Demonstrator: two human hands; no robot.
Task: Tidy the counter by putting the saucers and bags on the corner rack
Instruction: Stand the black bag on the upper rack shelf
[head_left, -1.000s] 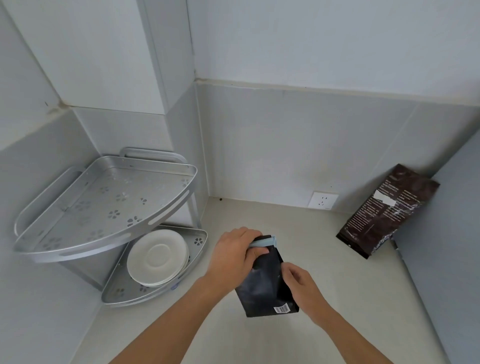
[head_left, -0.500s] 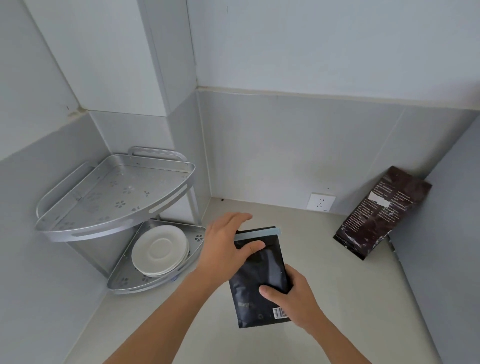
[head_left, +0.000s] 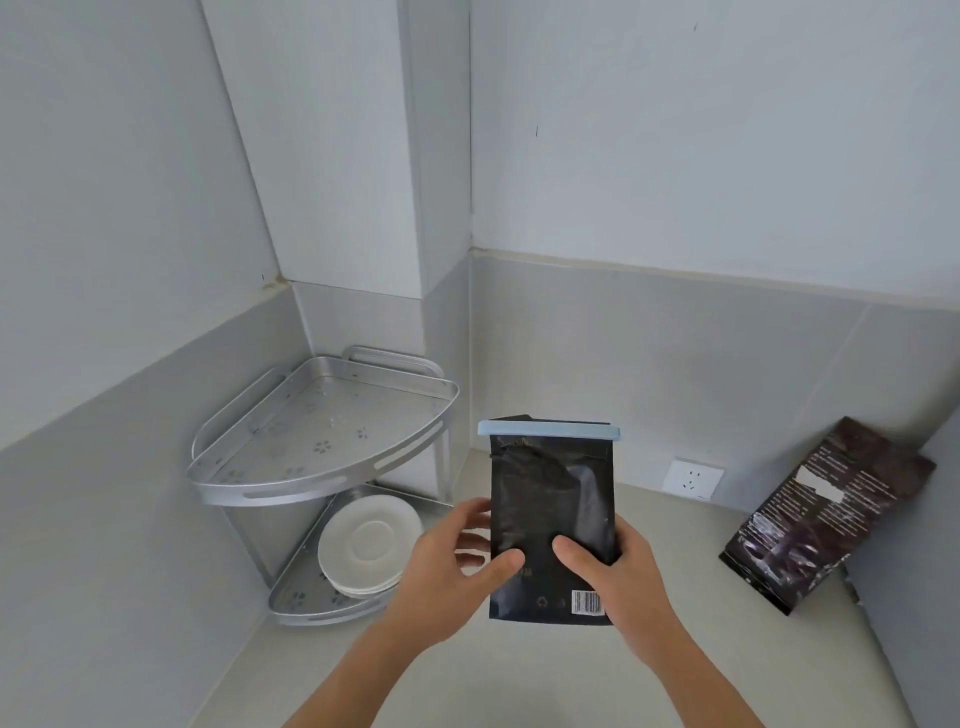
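A black bag (head_left: 553, 499) with a light blue clip along its top is held upright above the counter. My right hand (head_left: 618, 577) grips its lower right part. My left hand (head_left: 457, 566) holds its lower left edge, thumb on the front. The silver two-tier corner rack (head_left: 322, 486) stands in the left corner, left of the bag. Its upper tier holds nothing. White saucers (head_left: 369, 543) are stacked on the lower tier. A second, dark brown bag (head_left: 826, 514) leans against the right wall.
A white wall socket (head_left: 692, 478) sits low on the back wall between the two bags. The beige counter (head_left: 519, 675) runs from the rack to the right wall. Tiled walls close in the left, back and right sides.
The bag has been lifted and turned upright. My left hand slid from the clip at the top down to the lower left edge. The view has tilted upward.
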